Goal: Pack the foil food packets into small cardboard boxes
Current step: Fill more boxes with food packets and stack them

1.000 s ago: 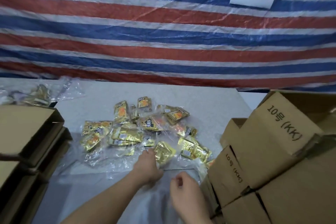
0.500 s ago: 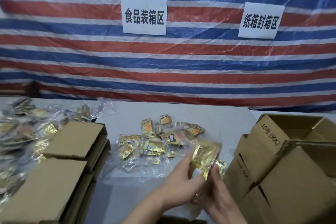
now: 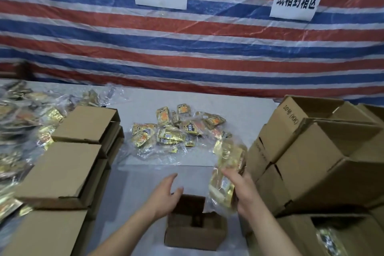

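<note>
The right hand (image 3: 241, 191) is gripping, fingers curled, a light, crinkly, slippery-looking foil packet bundle (image 3: 225, 174) just above the near open box (image 3: 195, 233), while the left hand (image 3: 166, 195) is hovering, fingers apart.

Gold packets (image 3: 169, 133) at twelve o'clock; plain brown boxes (image 3: 62, 174) at nine and three; red, blue, white striped tarp (image 3: 187, 48) behind.

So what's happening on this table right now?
A person is packing foil packets into boxes. The right hand grips a bunch of gold packets above and just right of a small open box near the table's front edge. The left hand reaches open toward the box's back flap. More loose packets lie mid-table, with stacked boxes on both sides.
</note>
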Demonstrator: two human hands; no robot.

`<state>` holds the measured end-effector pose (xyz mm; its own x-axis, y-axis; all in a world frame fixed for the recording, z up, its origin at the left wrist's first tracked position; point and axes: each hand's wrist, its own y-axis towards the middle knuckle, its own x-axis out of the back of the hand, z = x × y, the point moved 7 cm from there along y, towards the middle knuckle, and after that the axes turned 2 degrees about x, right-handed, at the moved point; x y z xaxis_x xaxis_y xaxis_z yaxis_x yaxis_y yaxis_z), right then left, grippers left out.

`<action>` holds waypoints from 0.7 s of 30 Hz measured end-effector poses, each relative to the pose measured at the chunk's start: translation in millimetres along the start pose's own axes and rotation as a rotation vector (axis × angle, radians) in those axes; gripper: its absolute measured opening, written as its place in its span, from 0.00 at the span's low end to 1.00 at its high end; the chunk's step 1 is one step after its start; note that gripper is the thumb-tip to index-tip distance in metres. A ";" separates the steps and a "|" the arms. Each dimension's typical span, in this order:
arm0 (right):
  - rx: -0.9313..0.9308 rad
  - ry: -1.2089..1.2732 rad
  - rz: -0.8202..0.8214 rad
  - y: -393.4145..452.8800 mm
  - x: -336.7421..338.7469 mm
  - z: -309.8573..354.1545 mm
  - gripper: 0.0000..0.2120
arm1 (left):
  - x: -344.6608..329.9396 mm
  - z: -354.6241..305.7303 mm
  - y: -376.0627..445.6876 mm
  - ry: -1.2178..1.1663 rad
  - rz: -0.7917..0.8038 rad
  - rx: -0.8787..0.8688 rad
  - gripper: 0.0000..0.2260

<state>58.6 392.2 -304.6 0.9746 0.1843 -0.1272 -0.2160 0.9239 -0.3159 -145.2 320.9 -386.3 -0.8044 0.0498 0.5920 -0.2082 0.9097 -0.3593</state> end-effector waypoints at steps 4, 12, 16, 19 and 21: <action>0.058 -0.413 0.151 -0.1 -10.3 -23.3 0.13 | -37.4 48.0 1.6 -0.120 0.050 0.067 0.08; 0.163 -1.335 0.892 -9.9 -56.6 -99.7 0.19 | -48.4 71.0 -12.2 -0.332 -0.080 0.041 0.09; 0.185 -1.423 0.941 -3.7 -70.5 -126.3 0.12 | -50.2 76.2 -16.8 -0.344 -0.085 0.022 0.11; 0.160 -1.425 1.002 5.0 -75.8 -144.2 0.11 | -51.4 77.3 -19.8 -0.336 -0.071 -0.013 0.10; 0.081 -1.405 1.014 13.8 -77.8 -150.5 0.12 | -50.0 76.3 -20.2 -0.335 -0.063 -0.018 0.10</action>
<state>-29.2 340.2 -440.6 -0.2224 0.7411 0.6335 -0.7642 0.2711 -0.5853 -143.2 268.6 -463.7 -0.9288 -0.1423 0.3421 -0.2560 0.9139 -0.3149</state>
